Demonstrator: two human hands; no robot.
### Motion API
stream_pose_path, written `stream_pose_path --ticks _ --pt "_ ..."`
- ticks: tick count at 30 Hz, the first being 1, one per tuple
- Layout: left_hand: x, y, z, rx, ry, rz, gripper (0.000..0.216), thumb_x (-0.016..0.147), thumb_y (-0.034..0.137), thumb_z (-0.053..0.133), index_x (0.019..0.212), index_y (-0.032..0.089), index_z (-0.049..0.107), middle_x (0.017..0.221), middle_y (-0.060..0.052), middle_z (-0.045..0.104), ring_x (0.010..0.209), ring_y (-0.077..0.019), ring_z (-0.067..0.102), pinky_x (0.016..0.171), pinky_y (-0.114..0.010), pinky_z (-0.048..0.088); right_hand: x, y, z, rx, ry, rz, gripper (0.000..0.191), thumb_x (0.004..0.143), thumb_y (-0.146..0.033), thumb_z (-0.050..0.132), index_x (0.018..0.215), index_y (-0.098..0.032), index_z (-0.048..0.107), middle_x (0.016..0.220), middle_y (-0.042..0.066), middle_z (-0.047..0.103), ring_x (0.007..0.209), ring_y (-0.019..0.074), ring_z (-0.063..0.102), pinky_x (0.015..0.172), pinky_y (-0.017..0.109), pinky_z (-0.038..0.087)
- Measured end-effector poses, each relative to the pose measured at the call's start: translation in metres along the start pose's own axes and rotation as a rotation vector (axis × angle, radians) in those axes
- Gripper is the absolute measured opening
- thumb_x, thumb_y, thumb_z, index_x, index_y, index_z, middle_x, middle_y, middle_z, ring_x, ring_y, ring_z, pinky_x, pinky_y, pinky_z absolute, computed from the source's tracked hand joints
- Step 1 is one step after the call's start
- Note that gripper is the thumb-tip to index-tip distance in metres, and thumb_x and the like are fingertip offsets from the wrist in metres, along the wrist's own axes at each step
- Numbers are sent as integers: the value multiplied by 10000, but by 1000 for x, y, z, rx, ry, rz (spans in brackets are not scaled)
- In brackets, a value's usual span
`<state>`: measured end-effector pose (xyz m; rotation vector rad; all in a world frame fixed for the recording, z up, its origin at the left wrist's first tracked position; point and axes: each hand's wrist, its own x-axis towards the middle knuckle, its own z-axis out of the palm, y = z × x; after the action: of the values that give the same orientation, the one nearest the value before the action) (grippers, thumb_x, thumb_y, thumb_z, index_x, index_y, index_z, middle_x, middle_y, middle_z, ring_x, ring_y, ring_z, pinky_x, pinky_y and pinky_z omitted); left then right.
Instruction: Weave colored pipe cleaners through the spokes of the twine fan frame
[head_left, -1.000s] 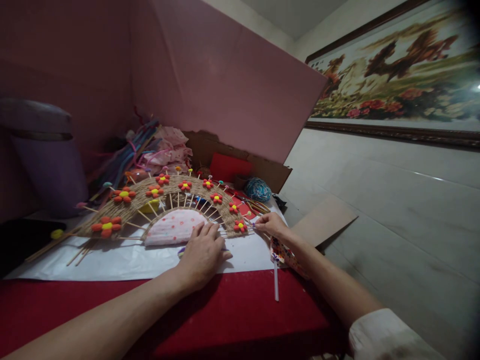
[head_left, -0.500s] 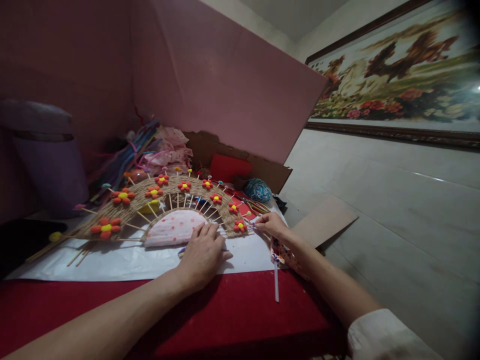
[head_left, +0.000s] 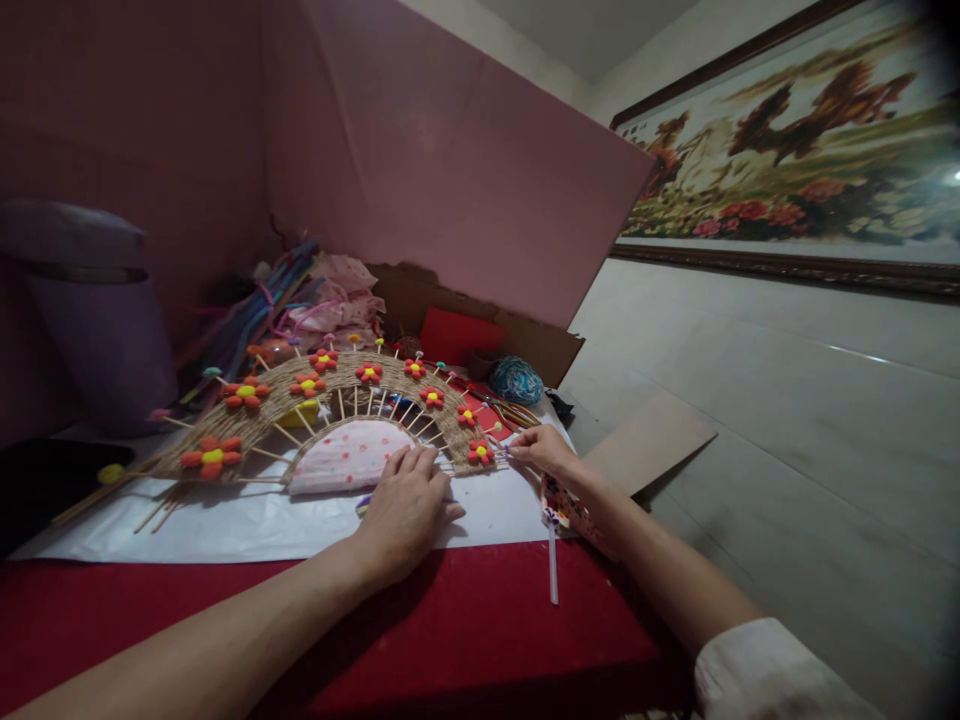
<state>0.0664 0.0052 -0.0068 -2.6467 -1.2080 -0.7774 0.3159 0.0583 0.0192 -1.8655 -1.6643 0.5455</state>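
A fan-shaped craft piece (head_left: 300, 400) of wooden sticks woven with brown twine lies on white paper (head_left: 247, 525). Red and yellow flowers dot its arc, and a pink dotted half-round of fabric (head_left: 345, 455) fills its centre. My left hand (head_left: 405, 505) lies flat with fingers stretched out, pressing on the right end of that fabric half-round. My right hand (head_left: 541, 450) is pinched at the fan's right end, beside the last red flower (head_left: 481, 453), fingers closed on a stick tip or bead too small to name.
A red cloth (head_left: 450, 630) covers the table. A blue yarn ball (head_left: 516, 380), coloured pipe cleaners (head_left: 255, 310), pink fabric scraps and cardboard (head_left: 480, 320) sit behind the fan. A white straw (head_left: 552, 565) lies near the table's right edge. A purple bin (head_left: 82, 310) stands at left.
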Motion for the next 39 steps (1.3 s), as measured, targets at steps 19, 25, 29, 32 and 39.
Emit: stream_pose_path --ticks 19,25,29,32,39 --pt "1 0 0 -13 -29 -10 269 770 379 617 903 147 643 1238 -152 510 1170 -328 422 983 -478 305 0 1 0 28 -14 6 68 603 -154 656 567 -111 694 454 -14 592 438 79 461 431 186 319" --pt "2 -2 3 -25 -21 -14 259 764 375 625 881 146 647 1236 -153 511 1166 -325 426 977 -477 313 0 2 1 44 -12 7 70 610 -151 645 574 -110 689 460 -14 588 436 76 452 430 186 314" --pt "2 -5 3 -15 -16 -10 242 766 378 621 881 167 646 1234 -129 515 1153 -308 436 965 -465 332 -1 0 2 54 -12 1 70 607 -153 641 568 -114 684 456 -17 583 436 78 451 432 189 315" --pt "3 -5 2 -27 -22 -8 240 774 377 611 877 164 648 1230 -127 518 1153 -310 435 963 -463 332 -1 -1 2 57 -11 -4 76 604 -164 642 558 -117 680 433 -26 563 423 75 433 424 192 301" --pt "4 -6 -1 -48 -56 -18 236 779 364 608 876 153 653 1230 -138 518 1160 -310 430 978 -460 312 0 1 2 61 -1 -14 76 595 -166 641 557 -118 686 434 -24 567 432 80 446 429 193 304"
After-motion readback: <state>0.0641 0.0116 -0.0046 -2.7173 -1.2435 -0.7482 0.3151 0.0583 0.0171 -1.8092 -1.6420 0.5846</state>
